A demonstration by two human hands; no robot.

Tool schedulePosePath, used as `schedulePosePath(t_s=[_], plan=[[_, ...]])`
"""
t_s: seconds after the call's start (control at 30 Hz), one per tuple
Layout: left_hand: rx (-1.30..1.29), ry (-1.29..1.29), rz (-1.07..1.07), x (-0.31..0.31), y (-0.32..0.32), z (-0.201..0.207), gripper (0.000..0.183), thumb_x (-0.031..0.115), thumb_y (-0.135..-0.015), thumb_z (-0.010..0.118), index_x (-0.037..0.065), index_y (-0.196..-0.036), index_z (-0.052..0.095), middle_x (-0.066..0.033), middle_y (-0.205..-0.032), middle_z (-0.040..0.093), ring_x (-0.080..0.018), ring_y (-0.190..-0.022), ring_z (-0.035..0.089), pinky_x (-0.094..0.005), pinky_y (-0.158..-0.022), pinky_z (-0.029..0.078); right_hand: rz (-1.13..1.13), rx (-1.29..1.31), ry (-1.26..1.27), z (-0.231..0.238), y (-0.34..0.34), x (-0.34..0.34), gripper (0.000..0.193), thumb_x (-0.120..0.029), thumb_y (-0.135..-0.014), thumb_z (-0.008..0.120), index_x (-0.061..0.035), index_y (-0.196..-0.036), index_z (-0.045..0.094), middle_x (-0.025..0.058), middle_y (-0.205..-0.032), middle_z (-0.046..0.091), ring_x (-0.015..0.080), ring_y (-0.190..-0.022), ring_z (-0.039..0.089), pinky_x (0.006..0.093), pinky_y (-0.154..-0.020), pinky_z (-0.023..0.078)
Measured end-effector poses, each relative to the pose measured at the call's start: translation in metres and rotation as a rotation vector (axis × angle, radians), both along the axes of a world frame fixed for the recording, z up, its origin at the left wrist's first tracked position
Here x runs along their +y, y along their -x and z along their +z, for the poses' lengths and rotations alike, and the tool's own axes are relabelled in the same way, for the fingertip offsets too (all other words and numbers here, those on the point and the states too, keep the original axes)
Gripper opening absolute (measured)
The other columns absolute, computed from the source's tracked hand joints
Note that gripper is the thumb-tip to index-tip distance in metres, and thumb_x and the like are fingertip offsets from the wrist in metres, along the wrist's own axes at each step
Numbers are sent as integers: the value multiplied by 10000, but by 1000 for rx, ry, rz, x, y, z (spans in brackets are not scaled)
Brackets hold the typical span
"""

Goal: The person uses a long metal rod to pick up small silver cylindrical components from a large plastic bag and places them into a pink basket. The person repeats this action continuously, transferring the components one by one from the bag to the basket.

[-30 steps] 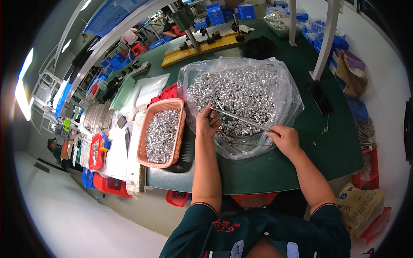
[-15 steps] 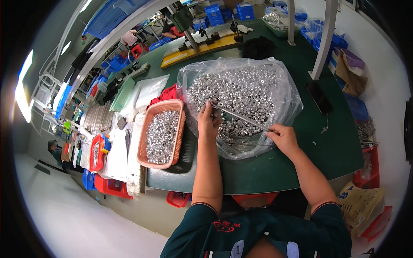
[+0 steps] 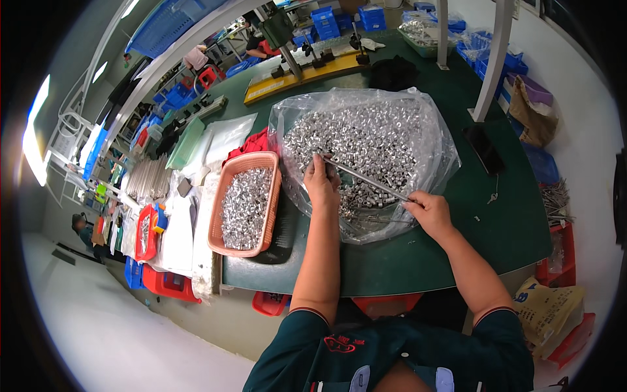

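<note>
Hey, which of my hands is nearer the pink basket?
Left. Your left hand is right of the pink basket, by the metal rod's upper end; your right hand is farther right, gripping the rod's lower end.

On the green table (image 3: 516,209): a clear bag (image 3: 439,153) of small metal pieces (image 3: 366,134) centrally, a pink basket (image 3: 273,206) left, a black phone (image 3: 483,150) right, a yellow-based fixture (image 3: 313,75) and dark bundle (image 3: 394,72) far.

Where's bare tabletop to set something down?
Green tabletop right of the plastic bag, below the phone, beside a few loose bits; also the front strip below the bag. Crowded: leftward, with pink basket and white sheets.
</note>
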State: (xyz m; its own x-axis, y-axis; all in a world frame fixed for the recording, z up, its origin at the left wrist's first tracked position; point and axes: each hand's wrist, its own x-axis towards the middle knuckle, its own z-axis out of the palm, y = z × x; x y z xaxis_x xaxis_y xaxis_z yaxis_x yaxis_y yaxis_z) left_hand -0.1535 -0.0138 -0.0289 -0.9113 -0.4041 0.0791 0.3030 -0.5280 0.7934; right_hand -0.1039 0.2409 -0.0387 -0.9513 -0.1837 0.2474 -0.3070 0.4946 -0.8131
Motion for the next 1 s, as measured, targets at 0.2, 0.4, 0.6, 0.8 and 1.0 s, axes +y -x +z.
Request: schedulePosePath(t_s=[0.2,0.4,0.6,0.8,1.0], plan=[[84,-68,-112,-2,-1,6,332,353,-946,509,29,-945,585,23,-572,422,-50,-417,297,-212,-370,209,59,-95,60,-7,6,4,173,-207,-770,689,-53,-843,658,92,-599,595,194,-532,584,315,-518,426],[68,-41,-54,1,-2,2,307,342,-949,508,47,-941,591,25,-571,421,-48,-411,292,-212,-370,204,-13,71,-3,4,-1,0,165,-202,-773,689,-51,-825,648,102,-604,590,223,-525,581,324,-512,424],[51,-90,-68,2,-2,2,297,344,-941,523,56,-926,592,27,-568,422,-53,-405,280,-216,-371,204,-20,94,-44,6,-3,-1,160,-208,-774,686,-61,-817,640,110,-614,589,265,-545,592,336,-518,434],[26,-247,26,-25,-3,0,345,395,-934,509,57,-920,577,18,-574,430,-70,-402,272,-230,-387,195,-4,56,-35,8,-5,-1,158,-205,-783,683,-58,-820,641,99,-589,572,210,-519,575,310,-512,423],[90,-498,-165,-38,-1,-5,365,413,-942,477,63,-990,566,25,-599,428,-76,-442,305,-226,-422,223,-20,66,56,3,-1,0,150,-189,-778,690,-54,-830,649,86,-577,565,166,-499,556,288,-494,411]])
